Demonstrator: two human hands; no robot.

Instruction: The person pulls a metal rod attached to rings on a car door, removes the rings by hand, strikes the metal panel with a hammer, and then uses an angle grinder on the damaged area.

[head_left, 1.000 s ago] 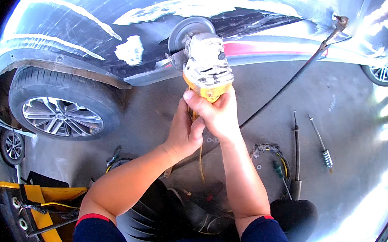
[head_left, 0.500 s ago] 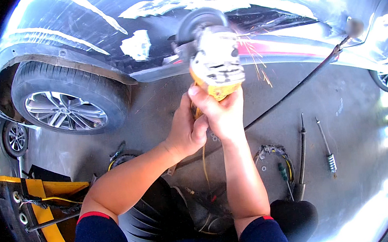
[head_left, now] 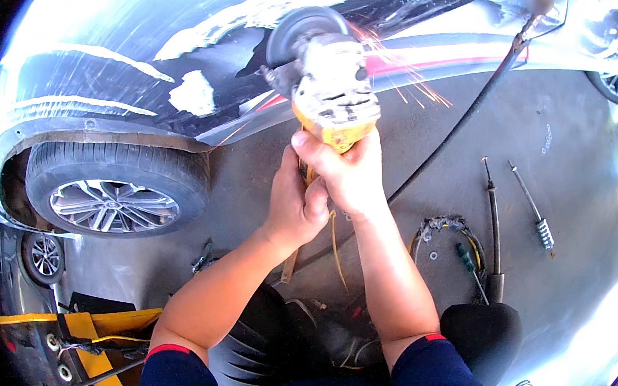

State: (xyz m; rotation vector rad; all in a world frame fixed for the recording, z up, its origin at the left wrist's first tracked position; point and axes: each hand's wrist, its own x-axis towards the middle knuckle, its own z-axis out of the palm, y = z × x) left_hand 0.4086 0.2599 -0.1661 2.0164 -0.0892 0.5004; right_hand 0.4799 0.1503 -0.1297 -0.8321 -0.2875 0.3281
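Observation:
Both my hands grip the yellow body of an angle grinder [head_left: 333,89] with a scuffed whitish head. My left hand [head_left: 291,206] is closed around its lower end, while my right hand [head_left: 348,174] wraps it from the right, thumb across the top. The fingers underneath are hidden. The grinder's round disc [head_left: 299,37] is blurred and meets the dark, scraped area of a car's side panel [head_left: 235,65]. Orange sparks [head_left: 406,73] fly off to the right, and a thin streak shows at the lower left. White filler-like patches [head_left: 193,93] lie around the scraped area.
A car wheel [head_left: 112,187] stands at left. A dark rod or hose with a round end [head_left: 490,91] runs diagonally from the panel to the floor. Cables [head_left: 444,228], a screwdriver [head_left: 467,261] and a spring-ended tool [head_left: 533,214] lie at right. A yellow-black frame [head_left: 88,344] stands lower left.
The view has shifted, with the panel and wheel sitting differently in the picture. Against the panel, the grinder has moved slightly right and up. More sparks show. Both hands keep their hold.

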